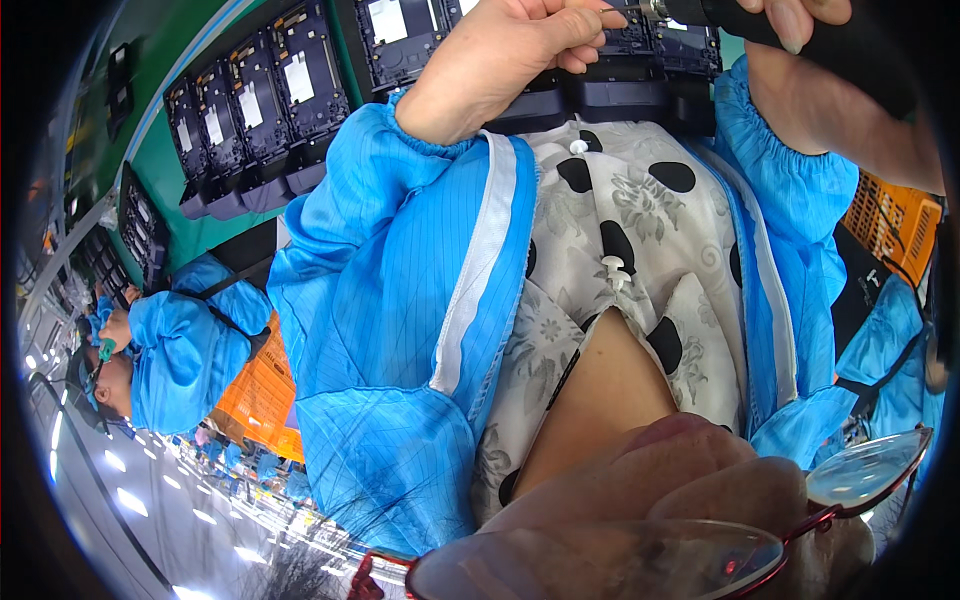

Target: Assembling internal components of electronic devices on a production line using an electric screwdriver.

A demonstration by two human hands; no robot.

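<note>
My left hand (520,50) reaches out of a blue smock sleeve at the top centre. Its fingers are pinched together right at the metal tip of a black power screwdriver (830,40); anything held between them is hidden. My right hand (790,20) is wrapped around the screwdriver's thick black body at the top right and is partly cut off by the frame edge. Both hands hover over dark rectangular device frames (640,50) lying in holders. My own blue smock and dotted shirt fill the middle of the view.
More dark device frames (260,100) with white labels stand in a row on a green line at the upper left. Another person in a blue smock (180,350) works at the left. Orange crates (890,225) sit at the right. Red-rimmed glasses (700,560) cross the bottom.
</note>
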